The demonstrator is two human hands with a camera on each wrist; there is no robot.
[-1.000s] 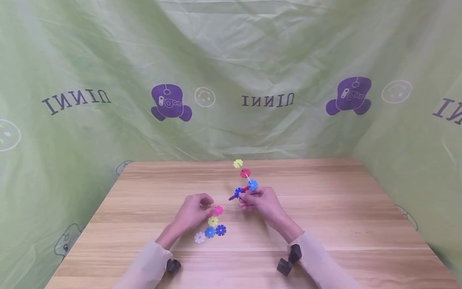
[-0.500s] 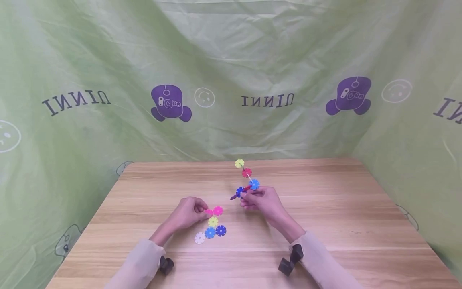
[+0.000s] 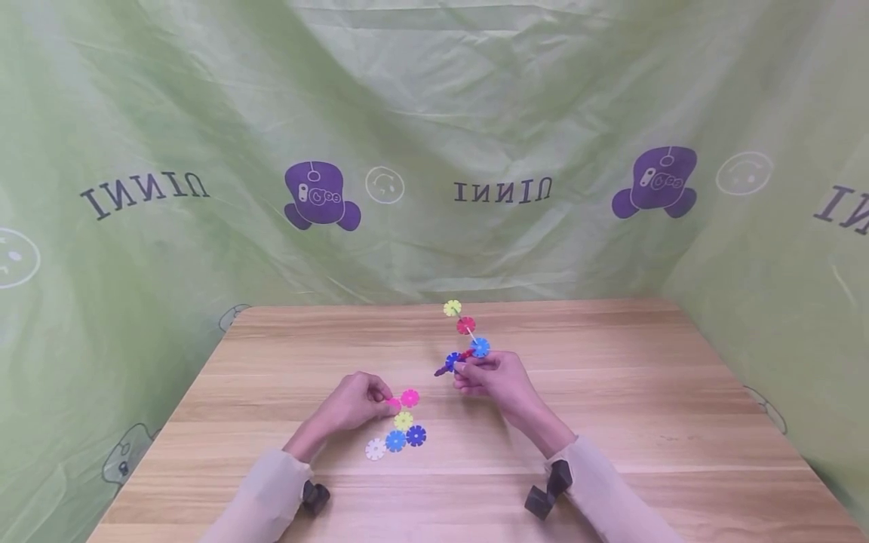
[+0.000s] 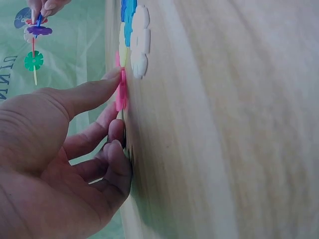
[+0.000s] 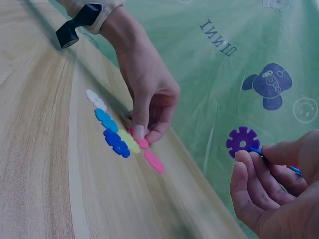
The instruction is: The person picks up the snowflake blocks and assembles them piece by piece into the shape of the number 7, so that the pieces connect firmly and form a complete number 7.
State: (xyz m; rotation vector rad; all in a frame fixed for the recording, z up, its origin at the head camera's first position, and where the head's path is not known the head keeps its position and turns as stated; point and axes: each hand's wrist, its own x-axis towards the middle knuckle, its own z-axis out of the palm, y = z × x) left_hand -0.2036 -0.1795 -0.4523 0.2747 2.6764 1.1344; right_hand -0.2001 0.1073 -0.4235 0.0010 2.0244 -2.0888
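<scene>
My left hand (image 3: 354, 403) pinches a pink slotted plastic disc (image 5: 142, 143) between thumb and forefinger, low at the tabletop. Loose discs lie close by: another pink disc (image 3: 410, 398), a yellow one (image 3: 403, 421), a light blue one (image 3: 396, 441), a dark blue one (image 3: 416, 435) and a white one (image 3: 376, 449). Above the table, my right hand (image 3: 498, 381) pinches a chain of joined discs near its lower end. Along it show a purple disc (image 5: 247, 134), a dark blue disc (image 3: 453, 362), a light blue disc (image 3: 480, 347), a red disc (image 3: 466, 326) and a yellow-green end disc (image 3: 452, 308).
The wooden table (image 3: 611, 452) has a green printed curtain (image 3: 421, 249) behind it and at both sides. A black device (image 3: 548, 490) is strapped at the right wrist, and a similar one (image 3: 315, 498) at the left.
The left hand has drawn back slightly leftward and now pinches the pink disc. The yellow disc sits slightly nearer the table's front. The right hand has drifted slightly right with the chain.
</scene>
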